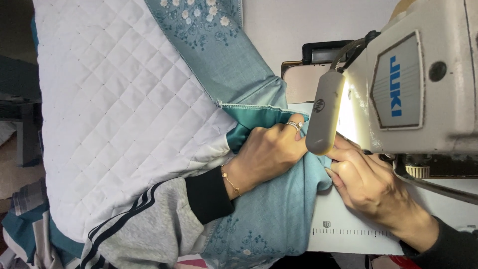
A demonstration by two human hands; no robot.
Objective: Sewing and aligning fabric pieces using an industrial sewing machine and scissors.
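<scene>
My left hand (269,149), with a ring on one finger and a thin gold bracelet at the wrist, lies knuckles-up on the teal woven fabric with pale embroidered flowers (269,219). Its fingers are curled down, gripping a bunched fold of that cloth. My right hand (366,182) sits just beside it on the same fabric, fingers bent and pinching the cloth edge close under the head of the off-white industrial sewing machine (428,89). The grey oblong lamp on a flexible neck (324,112) hangs over the gap between both hands and hides the fingertips there.

The teal fabric runs from the top of the view, under both hands, to the lower edge. The white diamond-quilted padding (114,109) joined to it spreads to the left. The white machine table with a printed ruler scale (348,231) lies below my right hand.
</scene>
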